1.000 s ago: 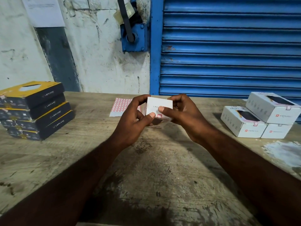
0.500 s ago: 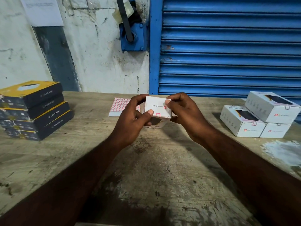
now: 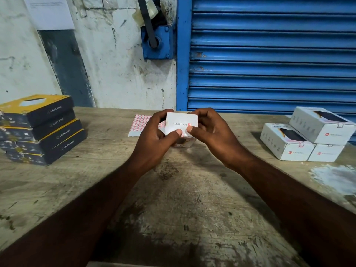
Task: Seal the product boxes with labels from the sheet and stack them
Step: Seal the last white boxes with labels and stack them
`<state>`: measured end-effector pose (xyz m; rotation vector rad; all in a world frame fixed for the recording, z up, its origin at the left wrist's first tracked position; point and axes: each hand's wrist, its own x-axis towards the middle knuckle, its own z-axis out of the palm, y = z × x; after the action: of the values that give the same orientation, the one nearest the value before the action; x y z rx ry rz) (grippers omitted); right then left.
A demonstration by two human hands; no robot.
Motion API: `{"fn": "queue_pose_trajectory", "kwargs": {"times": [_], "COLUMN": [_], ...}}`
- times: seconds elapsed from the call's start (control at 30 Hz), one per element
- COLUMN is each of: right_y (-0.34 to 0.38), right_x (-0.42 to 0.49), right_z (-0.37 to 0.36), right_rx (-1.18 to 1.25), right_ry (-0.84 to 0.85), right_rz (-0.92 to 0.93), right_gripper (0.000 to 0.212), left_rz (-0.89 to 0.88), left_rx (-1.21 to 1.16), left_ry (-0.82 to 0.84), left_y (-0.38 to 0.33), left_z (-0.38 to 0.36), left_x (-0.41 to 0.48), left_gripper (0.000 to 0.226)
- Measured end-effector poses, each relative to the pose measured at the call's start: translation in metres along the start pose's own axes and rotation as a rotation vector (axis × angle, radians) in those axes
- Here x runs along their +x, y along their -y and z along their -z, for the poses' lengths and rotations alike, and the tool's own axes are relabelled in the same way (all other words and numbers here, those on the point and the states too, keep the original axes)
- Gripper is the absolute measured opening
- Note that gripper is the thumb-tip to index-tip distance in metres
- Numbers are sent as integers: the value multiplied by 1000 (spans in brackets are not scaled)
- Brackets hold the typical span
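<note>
I hold a small white product box (image 3: 181, 123) just above the middle of the wooden table (image 3: 173, 199), its end face toward me. My left hand (image 3: 154, 135) grips its left side, thumb pressed on the lower edge. My right hand (image 3: 210, 132) grips the right side, its thumb meeting the left thumb at the bottom of the face. The label sheet (image 3: 139, 125) with red-bordered stickers lies flat behind my left hand, partly hidden. Three white boxes (image 3: 308, 135) with red labels on their flaps are stacked at the right.
A stack of several black and yellow boxes (image 3: 38, 128) stands at the table's left edge. A blue roller shutter (image 3: 269, 54) and a stained white wall (image 3: 115, 64) close off the back. A pale patch (image 3: 335, 176) marks the table at the right.
The box has turned in my hands so its printed end face shows more squarely. My right thumb moved down from the upper edge to meet the left thumb at the bottom.
</note>
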<state>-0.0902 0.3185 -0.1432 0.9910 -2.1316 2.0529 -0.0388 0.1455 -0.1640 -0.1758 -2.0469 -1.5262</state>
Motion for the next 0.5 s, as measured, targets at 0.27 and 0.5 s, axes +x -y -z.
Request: {"fn": "queue_pose_trajectory", "kwargs": {"times": [0.27,0.5], "right_y": [-5,-8], "right_x": [-1,0], "right_z": [-2,-4], "right_rx": [-74,-81], "right_ry": [-34,-89], "right_rz": [14,37], "right_gripper": [43,38], "left_rz": [56,56], "left_rx": [-158,-157], "left_ry": [41,45], "left_y": [-2,-4], "left_z": [0,0], "left_x": [0,-1], "left_gripper": [52,47]}}
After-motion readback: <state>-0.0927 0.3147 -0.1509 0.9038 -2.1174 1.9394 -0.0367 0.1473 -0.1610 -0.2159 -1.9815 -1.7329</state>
